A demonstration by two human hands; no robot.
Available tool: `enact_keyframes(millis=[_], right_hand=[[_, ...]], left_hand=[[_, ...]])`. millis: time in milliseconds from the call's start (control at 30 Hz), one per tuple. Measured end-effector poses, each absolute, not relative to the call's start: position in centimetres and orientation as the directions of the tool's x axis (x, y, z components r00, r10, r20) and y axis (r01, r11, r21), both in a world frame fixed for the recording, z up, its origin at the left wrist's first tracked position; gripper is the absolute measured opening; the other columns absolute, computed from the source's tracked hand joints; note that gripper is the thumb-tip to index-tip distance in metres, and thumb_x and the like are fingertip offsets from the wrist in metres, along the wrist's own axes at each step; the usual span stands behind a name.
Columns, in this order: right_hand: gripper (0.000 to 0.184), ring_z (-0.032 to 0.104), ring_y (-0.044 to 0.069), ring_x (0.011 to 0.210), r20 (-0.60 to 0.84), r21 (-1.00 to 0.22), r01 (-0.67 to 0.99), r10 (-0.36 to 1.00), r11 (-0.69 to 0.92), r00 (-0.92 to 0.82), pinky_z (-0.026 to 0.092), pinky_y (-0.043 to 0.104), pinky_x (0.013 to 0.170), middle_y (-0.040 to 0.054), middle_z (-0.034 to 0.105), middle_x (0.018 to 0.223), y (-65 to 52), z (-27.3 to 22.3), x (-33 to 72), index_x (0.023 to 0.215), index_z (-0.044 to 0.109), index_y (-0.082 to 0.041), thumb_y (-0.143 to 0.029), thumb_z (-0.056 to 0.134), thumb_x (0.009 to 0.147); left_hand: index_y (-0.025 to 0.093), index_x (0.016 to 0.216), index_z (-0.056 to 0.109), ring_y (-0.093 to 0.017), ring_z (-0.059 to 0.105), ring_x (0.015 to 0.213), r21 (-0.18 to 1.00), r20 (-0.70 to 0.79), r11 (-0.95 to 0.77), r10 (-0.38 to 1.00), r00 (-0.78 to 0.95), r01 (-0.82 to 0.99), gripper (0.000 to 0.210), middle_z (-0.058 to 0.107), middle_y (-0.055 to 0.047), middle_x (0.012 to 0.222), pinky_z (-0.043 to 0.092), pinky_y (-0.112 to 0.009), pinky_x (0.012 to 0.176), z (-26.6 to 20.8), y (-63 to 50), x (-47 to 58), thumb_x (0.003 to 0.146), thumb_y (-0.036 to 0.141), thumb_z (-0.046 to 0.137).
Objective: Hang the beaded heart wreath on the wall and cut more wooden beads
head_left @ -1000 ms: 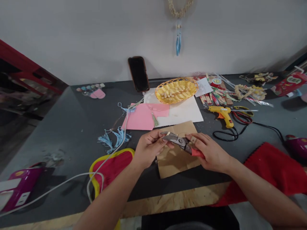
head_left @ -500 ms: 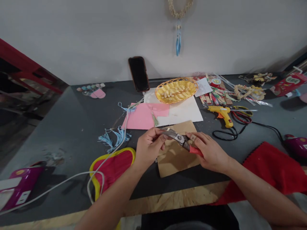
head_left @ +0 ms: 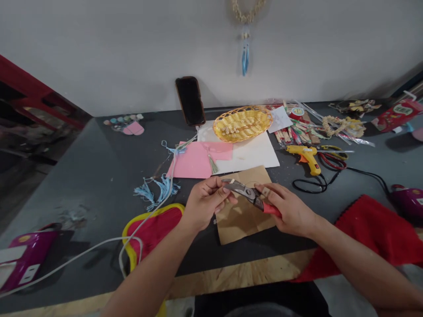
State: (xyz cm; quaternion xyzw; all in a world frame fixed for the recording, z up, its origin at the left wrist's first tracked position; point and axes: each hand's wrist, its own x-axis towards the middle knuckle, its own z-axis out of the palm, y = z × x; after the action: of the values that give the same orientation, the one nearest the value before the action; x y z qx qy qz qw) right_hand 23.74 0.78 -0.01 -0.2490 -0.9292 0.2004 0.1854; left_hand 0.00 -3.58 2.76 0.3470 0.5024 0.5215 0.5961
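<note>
My right hand (head_left: 292, 209) is wrapped round the red handles of a pair of pruning shears (head_left: 245, 192), whose dark blades point left. At the blade tips my left hand (head_left: 205, 201) is closed in a pinch, its fingers touching the metal. A tiny pale piece (head_left: 232, 181) shows at the blades; what else the left fingers hold is hidden. A thin strand seems to curve above the shears, too fine to follow. Both hands are over a folded brown paper sheet (head_left: 244, 224) on the dark table.
Behind the hands lie pink paper (head_left: 190, 163), a white board (head_left: 256, 154) and a yellow woven basket (head_left: 246, 125). A yellow glue gun (head_left: 307, 158) is at right, blue tassels (head_left: 158, 191) at left. A phone (head_left: 191, 101) leans on the wall. A white cable (head_left: 99, 243) crosses the left side.
The left fingers have loosened slightly at the blades, with the lower fingers more spread. The shears have shifted only a little; the right hand keeps its grip.
</note>
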Motion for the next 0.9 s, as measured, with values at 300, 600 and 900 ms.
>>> enact_keyframes(millis=[300,600,900], right_hand=[[0.071,0.051,0.030,0.121,0.185,-0.447,0.474,0.597,0.758,-0.781,0.050,0.051,0.098,0.0157,0.053,0.134,0.86,-0.17,23.77,0.144,0.034,-0.018,-0.006,0.050,0.076],[0.077,0.050,0.028,0.122,0.180,-0.454,0.432,0.555,0.779,-0.812,0.048,0.050,0.100,0.0151,0.051,0.137,1.16,-0.04,23.97,0.145,0.032,-0.018,-0.003,0.050,0.072],[0.076,0.051,0.027,0.121,0.244,-0.470,0.390,0.541,0.792,-0.805,0.049,0.045,0.102,0.0163,0.054,0.133,0.75,0.09,23.64,0.145,0.033,-0.015,-0.002,0.048,0.072]], left_hand=[[0.014,0.078,0.062,-0.005,0.047,0.043,0.997,-0.071,0.064,0.988,-0.134,-0.052,0.027,0.072,-0.004,0.070,0.036,-0.018,0.041,2.35,-3.66,0.14,0.073,0.036,0.077],[0.012,0.081,0.063,-0.003,0.035,0.034,0.973,-0.127,0.120,0.992,-0.022,-0.195,0.029,0.071,-0.007,0.066,0.027,-0.018,0.035,2.06,-3.73,-0.27,0.077,0.040,0.073],[0.011,0.076,0.061,-0.002,0.036,0.036,0.954,-0.150,0.132,0.987,-0.049,-0.270,0.031,0.071,-0.006,0.065,0.025,-0.016,0.036,2.12,-3.61,0.02,0.075,0.038,0.076]])
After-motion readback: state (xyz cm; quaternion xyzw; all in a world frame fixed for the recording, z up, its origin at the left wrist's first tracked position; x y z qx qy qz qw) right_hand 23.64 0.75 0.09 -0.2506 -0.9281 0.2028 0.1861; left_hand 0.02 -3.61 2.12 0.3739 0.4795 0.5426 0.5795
